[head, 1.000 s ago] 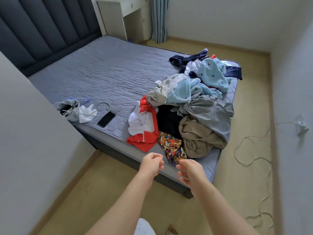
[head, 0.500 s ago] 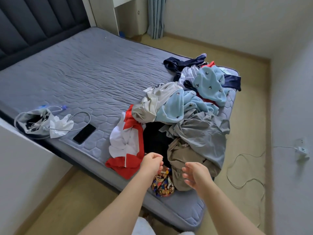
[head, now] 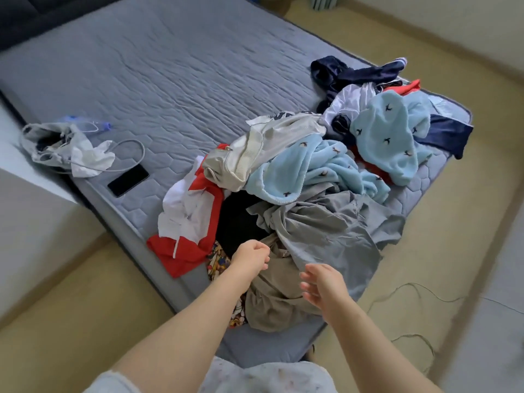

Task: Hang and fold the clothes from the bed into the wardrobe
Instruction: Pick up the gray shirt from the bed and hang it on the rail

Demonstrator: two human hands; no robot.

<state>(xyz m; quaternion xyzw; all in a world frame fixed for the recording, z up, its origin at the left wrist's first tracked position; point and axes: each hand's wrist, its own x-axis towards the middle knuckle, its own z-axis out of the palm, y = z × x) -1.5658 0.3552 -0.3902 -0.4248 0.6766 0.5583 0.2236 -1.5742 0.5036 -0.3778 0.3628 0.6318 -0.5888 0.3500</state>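
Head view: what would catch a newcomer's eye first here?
A jumbled pile of clothes fills the near right corner of the bed, with a light blue fleece in its far half and a red and white garment at its left edge. The left hand and right hand hover over its near end. A black phone lies apart to the left.

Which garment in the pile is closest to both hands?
The khaki garment: it alone shows between the left hand and right hand; the grey garment borders only the right.
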